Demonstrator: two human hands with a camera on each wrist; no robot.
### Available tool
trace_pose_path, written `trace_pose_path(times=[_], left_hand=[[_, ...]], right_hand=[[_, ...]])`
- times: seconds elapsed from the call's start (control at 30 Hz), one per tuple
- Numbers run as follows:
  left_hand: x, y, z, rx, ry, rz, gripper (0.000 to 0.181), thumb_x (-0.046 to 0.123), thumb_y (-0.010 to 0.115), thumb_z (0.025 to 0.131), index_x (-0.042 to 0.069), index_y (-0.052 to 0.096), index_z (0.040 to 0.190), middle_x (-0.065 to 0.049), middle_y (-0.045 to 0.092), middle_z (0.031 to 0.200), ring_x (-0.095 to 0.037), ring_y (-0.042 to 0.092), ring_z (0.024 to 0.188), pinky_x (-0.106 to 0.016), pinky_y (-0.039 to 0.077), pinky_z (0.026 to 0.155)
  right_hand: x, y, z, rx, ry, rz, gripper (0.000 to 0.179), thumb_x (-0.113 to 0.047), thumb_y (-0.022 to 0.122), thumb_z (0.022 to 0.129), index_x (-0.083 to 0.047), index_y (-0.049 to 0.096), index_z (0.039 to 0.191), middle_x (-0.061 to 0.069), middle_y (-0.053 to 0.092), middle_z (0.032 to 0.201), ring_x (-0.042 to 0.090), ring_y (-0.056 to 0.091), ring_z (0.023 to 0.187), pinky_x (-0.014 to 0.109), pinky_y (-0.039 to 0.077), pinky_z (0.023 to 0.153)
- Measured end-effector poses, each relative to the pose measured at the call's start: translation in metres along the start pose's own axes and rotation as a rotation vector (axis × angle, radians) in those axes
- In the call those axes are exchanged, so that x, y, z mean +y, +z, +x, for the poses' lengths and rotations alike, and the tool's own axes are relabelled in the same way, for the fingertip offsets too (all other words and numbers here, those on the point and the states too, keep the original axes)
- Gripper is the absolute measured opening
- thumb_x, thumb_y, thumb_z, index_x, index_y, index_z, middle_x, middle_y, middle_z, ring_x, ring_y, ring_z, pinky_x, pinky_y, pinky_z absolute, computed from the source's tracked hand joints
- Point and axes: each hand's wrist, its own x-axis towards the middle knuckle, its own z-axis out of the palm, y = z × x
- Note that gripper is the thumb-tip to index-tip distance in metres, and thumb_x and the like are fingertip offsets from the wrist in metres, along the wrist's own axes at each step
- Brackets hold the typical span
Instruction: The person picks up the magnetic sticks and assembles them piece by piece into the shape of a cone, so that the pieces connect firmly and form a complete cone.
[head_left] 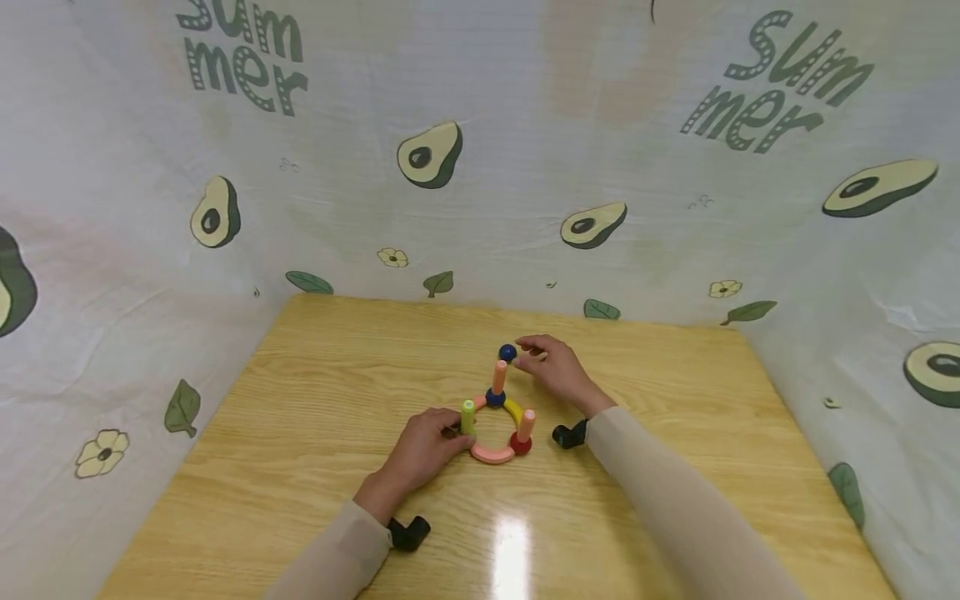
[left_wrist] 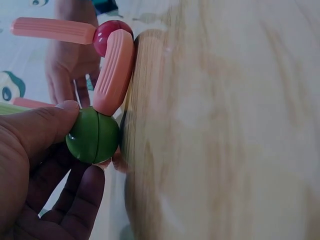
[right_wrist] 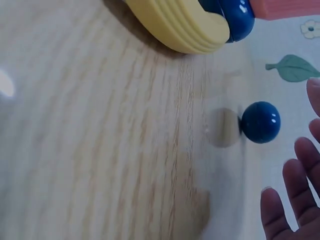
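Note:
A ring of toy building pieces lies on the wooden table. Its curved pieces are pink (head_left: 492, 456) and yellow (head_left: 514, 409), joined by a red ball (head_left: 521, 444), a dark blue ball (head_left: 495, 398) and a green ball (left_wrist: 92, 136). Two pink rods (head_left: 499, 377) and one light green rod (head_left: 468, 417) stand up from the balls. At the ring's left side my left hand (head_left: 422, 450) pinches the green ball between thumb and fingers. Behind the ring sits a loose blue ball (right_wrist: 260, 122). My right hand (head_left: 557, 367) is just right of it, fingers apart and gently bent.
The wooden table (head_left: 337, 367) ends at a hanging cloth (head_left: 495, 217) printed with avocados, leaves and lettering, which also runs along both sides. A black wrist camera (head_left: 408, 533) is strapped at the left wrist and another black camera (head_left: 570, 434) at the right.

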Motion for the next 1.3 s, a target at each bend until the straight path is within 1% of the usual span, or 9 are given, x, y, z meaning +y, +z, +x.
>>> trace_pose_path(times=[0.2, 0.33, 0.43, 0.57, 0.7, 0.87, 1.07, 1.17, 1.3], left_hand=[[-0.001, 0.002, -0.001, -0.009, 0.0, -0.014, 0.021, 0.025, 0.082, 0.094, 0.018, 0.081, 0.113, 0.002, 0.076, 0.109, -0.013, 0.066, 0.095, -0.027, 0.056, 0.08], [0.0, 0.004, 0.0, -0.018, 0.005, 0.005, 0.016, 0.026, 0.081, 0.095, 0.018, 0.081, 0.109, 0.003, 0.076, 0.107, -0.013, 0.066, 0.095, -0.027, 0.056, 0.08], [-0.001, 0.004, 0.0, -0.019, 0.013, 0.033, 0.011, 0.027, 0.081, 0.095, 0.021, 0.08, 0.104, 0.005, 0.076, 0.106, -0.012, 0.065, 0.095, -0.028, 0.055, 0.08], [-0.001, 0.005, 0.0, -0.011, 0.019, 0.043, 0.008, 0.027, 0.081, 0.095, 0.023, 0.079, 0.102, 0.006, 0.075, 0.103, -0.012, 0.065, 0.096, -0.028, 0.055, 0.08], [-0.001, 0.005, 0.0, -0.009, 0.019, 0.041, 0.009, 0.026, 0.081, 0.095, 0.022, 0.079, 0.104, 0.006, 0.075, 0.105, -0.012, 0.066, 0.097, -0.028, 0.055, 0.081], [-0.002, 0.005, 0.0, -0.011, 0.01, 0.038, 0.011, 0.025, 0.081, 0.095, 0.022, 0.079, 0.106, 0.006, 0.074, 0.106, -0.012, 0.065, 0.096, -0.029, 0.054, 0.081], [-0.002, 0.003, 0.0, -0.012, 0.019, 0.039, 0.011, 0.026, 0.08, 0.096, 0.021, 0.079, 0.106, 0.006, 0.075, 0.107, -0.013, 0.066, 0.099, -0.031, 0.055, 0.083], [-0.001, 0.002, 0.0, -0.012, 0.012, 0.034, 0.012, 0.026, 0.08, 0.096, 0.02, 0.079, 0.107, 0.005, 0.075, 0.108, -0.013, 0.066, 0.099, -0.032, 0.055, 0.084], [-0.001, 0.001, 0.001, -0.009, 0.001, 0.037, 0.013, 0.025, 0.08, 0.096, 0.02, 0.079, 0.107, 0.004, 0.075, 0.109, -0.013, 0.066, 0.099, -0.031, 0.056, 0.084]], right_hand=[[0.011, 0.007, 0.015, -0.005, 0.026, 0.002, 0.055, -0.034, 0.075, 0.1, -0.013, 0.061, 0.148, 0.013, 0.061, 0.142, 0.035, 0.058, 0.128, 0.054, 0.051, 0.107], [0.016, 0.01, 0.02, -0.021, 0.028, -0.007, 0.055, -0.03, 0.074, 0.101, -0.01, 0.059, 0.15, 0.016, 0.061, 0.142, 0.035, 0.059, 0.127, 0.054, 0.049, 0.109], [0.015, 0.012, 0.022, -0.026, 0.022, -0.016, 0.053, -0.026, 0.073, 0.101, -0.008, 0.06, 0.149, 0.016, 0.062, 0.142, 0.034, 0.061, 0.123, 0.052, 0.05, 0.107], [0.014, 0.013, 0.023, -0.028, 0.021, -0.035, 0.049, -0.023, 0.072, 0.102, -0.006, 0.062, 0.146, 0.017, 0.063, 0.14, 0.034, 0.063, 0.119, 0.051, 0.053, 0.103], [0.015, 0.016, 0.025, -0.024, 0.026, -0.055, 0.045, -0.023, 0.071, 0.102, -0.005, 0.064, 0.143, 0.018, 0.065, 0.136, 0.034, 0.064, 0.118, 0.051, 0.054, 0.102], [0.018, 0.018, 0.025, -0.019, 0.006, -0.071, 0.044, -0.024, 0.07, 0.102, -0.005, 0.065, 0.142, 0.018, 0.066, 0.134, 0.033, 0.065, 0.117, 0.051, 0.054, 0.101], [0.017, 0.014, 0.02, -0.006, 0.005, -0.031, 0.045, -0.028, 0.074, 0.1, -0.011, 0.066, 0.141, 0.014, 0.069, 0.132, 0.031, 0.065, 0.116, 0.051, 0.054, 0.101], [0.013, 0.01, 0.017, 0.007, 0.009, -0.008, 0.044, -0.03, 0.075, 0.1, -0.012, 0.067, 0.139, 0.012, 0.071, 0.13, 0.031, 0.065, 0.117, 0.05, 0.053, 0.1], [0.006, 0.006, 0.013, 0.028, 0.014, 0.02, 0.043, -0.031, 0.076, 0.1, -0.014, 0.067, 0.138, 0.009, 0.071, 0.125, 0.03, 0.064, 0.117, 0.047, 0.054, 0.095]])
